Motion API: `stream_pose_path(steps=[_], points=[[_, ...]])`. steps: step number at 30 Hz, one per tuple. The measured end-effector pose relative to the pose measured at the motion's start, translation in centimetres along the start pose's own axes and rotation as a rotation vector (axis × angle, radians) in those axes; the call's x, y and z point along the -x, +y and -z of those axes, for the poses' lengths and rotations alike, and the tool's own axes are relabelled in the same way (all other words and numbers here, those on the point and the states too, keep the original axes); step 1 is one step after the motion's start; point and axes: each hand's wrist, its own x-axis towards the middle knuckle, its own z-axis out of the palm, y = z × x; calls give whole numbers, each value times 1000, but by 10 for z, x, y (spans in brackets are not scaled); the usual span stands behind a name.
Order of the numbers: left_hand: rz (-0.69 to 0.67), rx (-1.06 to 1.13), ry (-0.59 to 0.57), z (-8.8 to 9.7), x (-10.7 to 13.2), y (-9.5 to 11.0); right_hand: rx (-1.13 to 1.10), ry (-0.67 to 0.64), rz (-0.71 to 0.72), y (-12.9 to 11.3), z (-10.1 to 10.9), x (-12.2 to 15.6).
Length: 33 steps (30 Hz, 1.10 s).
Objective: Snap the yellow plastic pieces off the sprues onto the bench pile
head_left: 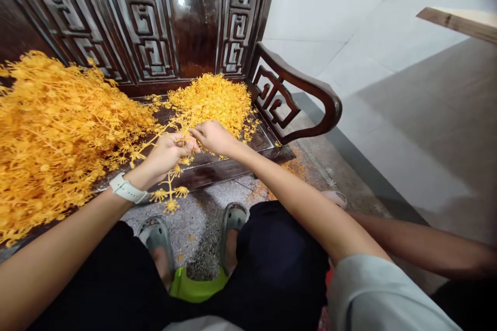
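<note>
My left hand, with a pale watch strap on its wrist, is closed round a yellow plastic flower stem whose branched, spiky heads hang below the fingers. Close beside it, my right hand is closed in a pinch at the upper part of the same sprig; its fingertips are partly hidden. A large heap of yellow plastic flower sprigs lies to the left on the dark wooden bench. Behind my right hand is a smaller pile of loose yellow flower heads.
The bench has a carved backrest and a curved armrest on the right. Yellow bits are scattered on the floor. A light green plastic object is between my feet. Another person's arm reaches in at the right.
</note>
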Motion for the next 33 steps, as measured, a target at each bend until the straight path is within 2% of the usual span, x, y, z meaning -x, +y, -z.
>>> stream_pose_path(steps=[4, 6, 7, 9, 11, 12, 14, 17, 19, 22, 24, 26, 28, 30, 32, 33], points=[[14, -86, -52, 0, 0, 9, -170, -91, -30, -1, 2, -1], [12, -86, -50, 1, 3, 15, -377, -121, -137, 6, 3, -6], [22, -57, -59, 3, 6, 20, -509, -83, -232, 12, 5, -9], [46, 46, -111, 11, 13, 31, -740, 113, -439, 30, 13, -14], [9, 138, -144, 23, 20, 44, -841, 372, -578, 52, 27, -16], [-41, 158, -121, 28, 22, 50, -845, 462, -604, 63, 33, -16], [-121, 150, -13, 37, 21, 60, -844, 549, -620, 78, 38, -14], [-54, 162, 124, 38, 9, 64, -812, 540, -596, 82, 30, -15], [5, 210, 168, 32, -1, 63, -637, 525, -537, 74, 21, -20], [3, 256, 210, 20, -13, 61, -304, 554, -388, 59, 17, -29], [2, 228, 225, 12, -18, 63, -225, 603, -306, 48, 23, -31], [9, 188, 248, 6, -21, 65, -303, 631, -287, 37, 31, -29], [2, 183, 267, 3, -24, 66, -540, 525, -284, 23, 37, -22], [-34, 203, 265, 2, -25, 64, -750, 255, -238, 5, 40, -11], [-55, 189, 220, 5, -22, 61, -755, 22, -136, -17, 46, 6], [-52, 158, 185, 7, -19, 59, -696, -26, -78, -29, 52, 17]])
